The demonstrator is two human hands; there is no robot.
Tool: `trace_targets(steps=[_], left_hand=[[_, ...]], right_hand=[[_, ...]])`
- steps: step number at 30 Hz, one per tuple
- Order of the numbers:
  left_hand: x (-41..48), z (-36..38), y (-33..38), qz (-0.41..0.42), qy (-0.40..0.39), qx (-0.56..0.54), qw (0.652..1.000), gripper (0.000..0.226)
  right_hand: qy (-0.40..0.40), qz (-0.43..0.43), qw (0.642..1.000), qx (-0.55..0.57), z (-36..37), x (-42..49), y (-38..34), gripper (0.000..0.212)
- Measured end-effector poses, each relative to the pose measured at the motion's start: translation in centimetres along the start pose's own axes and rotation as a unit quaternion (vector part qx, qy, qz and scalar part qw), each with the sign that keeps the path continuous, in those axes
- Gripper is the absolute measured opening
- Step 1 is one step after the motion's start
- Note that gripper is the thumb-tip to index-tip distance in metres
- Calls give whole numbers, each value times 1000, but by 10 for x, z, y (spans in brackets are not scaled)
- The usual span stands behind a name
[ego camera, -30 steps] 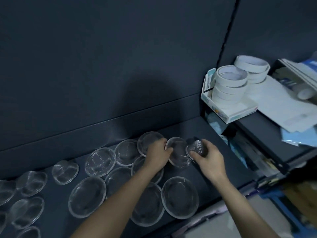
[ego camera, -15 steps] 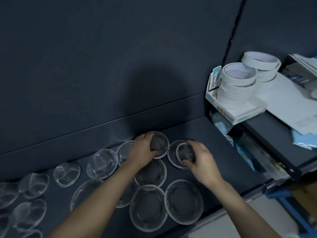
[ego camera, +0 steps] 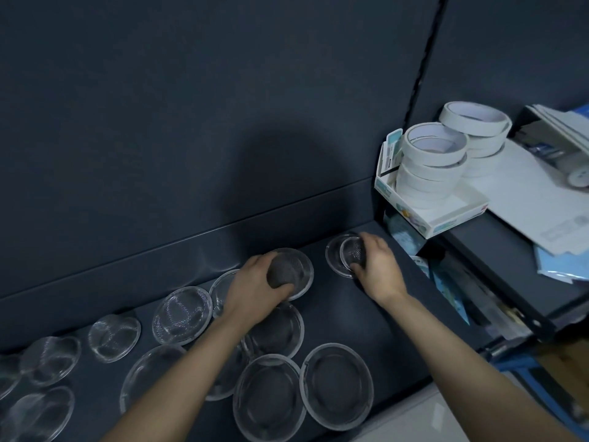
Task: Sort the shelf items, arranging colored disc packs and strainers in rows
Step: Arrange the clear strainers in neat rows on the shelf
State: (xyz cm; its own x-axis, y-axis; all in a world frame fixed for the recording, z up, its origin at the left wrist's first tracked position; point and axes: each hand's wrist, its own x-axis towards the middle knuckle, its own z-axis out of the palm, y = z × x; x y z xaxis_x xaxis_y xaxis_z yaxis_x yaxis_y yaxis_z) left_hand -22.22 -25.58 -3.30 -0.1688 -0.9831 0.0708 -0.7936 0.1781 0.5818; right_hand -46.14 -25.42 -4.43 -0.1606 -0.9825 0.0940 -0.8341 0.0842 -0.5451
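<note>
Two bare hands worked over a dark grey shelf (ego camera: 376, 317) in the single head view. The left hand (ego camera: 255, 288) curled its fingers around a dark domed mesh strainer (ego camera: 283, 271), which sat in a clear round plastic pack (ego camera: 302, 272) near the back of the shelf. The right hand (ego camera: 377, 266) pinched a smaller round mesh strainer (ego camera: 352, 250) at its rim, held against a second clear round pack (ego camera: 334, 256) just beside the shelf's right end. Further clear packs with mesh strainers inside (ego camera: 181, 314) ran leftward in a rear row, with one pack (ego camera: 113, 336) and another (ego camera: 51, 358) apart from each other. Larger clear round packs (ego camera: 338, 384) lay at the shelf's front edge, one (ego camera: 267, 397) touching its neighbour. On a higher dark shelf to the right, stacked rolls of white tape (ego camera: 430, 161) stood in an open white cardboard tray (ego camera: 446, 215), beside a taller stack of white tape rolls (ego camera: 478, 129) and loose white papers (ego camera: 541, 199).
</note>
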Motion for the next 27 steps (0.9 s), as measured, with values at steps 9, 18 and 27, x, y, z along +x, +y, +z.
trace_targets(steps=[9, 18, 27], left_hand=[[-8, 21, 30, 79, -76, -21, 994, 71], [-9, 71, 82, 154, -158, -55, 974, 71], [-2, 104, 103, 143, -195, -30, 970, 75]], right_hand=[[111, -1, 989, 100, -26, -14, 3, 67], [157, 19, 986, 45, -48, -62, 20, 65], [139, 67, 987, 40, -54, -75, 39, 67]])
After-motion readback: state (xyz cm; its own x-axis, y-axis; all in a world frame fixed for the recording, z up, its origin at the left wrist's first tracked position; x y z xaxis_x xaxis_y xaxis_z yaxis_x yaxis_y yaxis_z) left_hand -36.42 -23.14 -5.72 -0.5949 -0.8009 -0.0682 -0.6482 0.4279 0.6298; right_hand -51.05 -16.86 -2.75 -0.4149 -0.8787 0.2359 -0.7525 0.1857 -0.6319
